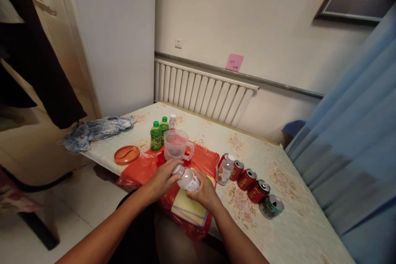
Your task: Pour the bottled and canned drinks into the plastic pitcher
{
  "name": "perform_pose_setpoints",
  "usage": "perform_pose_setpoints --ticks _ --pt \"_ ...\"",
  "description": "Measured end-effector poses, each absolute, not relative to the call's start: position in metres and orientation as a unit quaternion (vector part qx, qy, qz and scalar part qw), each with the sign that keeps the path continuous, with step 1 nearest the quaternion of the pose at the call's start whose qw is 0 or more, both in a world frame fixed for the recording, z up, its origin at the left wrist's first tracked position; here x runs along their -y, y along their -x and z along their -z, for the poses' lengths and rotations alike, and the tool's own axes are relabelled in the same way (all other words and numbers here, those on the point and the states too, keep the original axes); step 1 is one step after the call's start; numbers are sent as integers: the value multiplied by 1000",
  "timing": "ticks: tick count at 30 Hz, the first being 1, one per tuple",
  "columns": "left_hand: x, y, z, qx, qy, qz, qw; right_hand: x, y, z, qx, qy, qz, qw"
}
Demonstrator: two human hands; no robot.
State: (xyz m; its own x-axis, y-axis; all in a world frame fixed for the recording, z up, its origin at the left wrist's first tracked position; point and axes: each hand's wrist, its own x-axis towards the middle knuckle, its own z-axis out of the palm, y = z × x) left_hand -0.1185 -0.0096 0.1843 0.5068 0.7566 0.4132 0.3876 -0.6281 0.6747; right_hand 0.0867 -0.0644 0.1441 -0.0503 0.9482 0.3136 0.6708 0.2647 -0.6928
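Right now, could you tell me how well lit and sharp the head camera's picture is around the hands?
Head view: warm, dim indoor light, soft all over; the small bottle between the left hand and right hand is slightly blurred, its label unreadable. Wide-angle bending curves the radiator and table edges. A bright glare spot sits top right; the cans show small glints.

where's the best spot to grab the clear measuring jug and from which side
Take the measuring jug by its handle, which sticks out on its right side, so coming in from the right probably works best. It stands upright on the red plastic sheet, with green bottles close on its left.
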Motion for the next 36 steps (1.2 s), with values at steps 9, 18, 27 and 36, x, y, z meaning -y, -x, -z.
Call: perform_pose_setpoints --ticks 9,18,27,36 --pt "11 162 -182 -387 -832 -338 210 67 -57 -106 688 566 -214 400" --pt "-91 233 -201 -516 -820 -237 64 60 -94 -13 615 643 -73 450" --pt "-169 225 -194 -589 -792 -160 5 70 -100 34 692 612 59 377" --pt "-204 218 -181 -605 -788 -112 11 72 -99 40 694 624 73 352"
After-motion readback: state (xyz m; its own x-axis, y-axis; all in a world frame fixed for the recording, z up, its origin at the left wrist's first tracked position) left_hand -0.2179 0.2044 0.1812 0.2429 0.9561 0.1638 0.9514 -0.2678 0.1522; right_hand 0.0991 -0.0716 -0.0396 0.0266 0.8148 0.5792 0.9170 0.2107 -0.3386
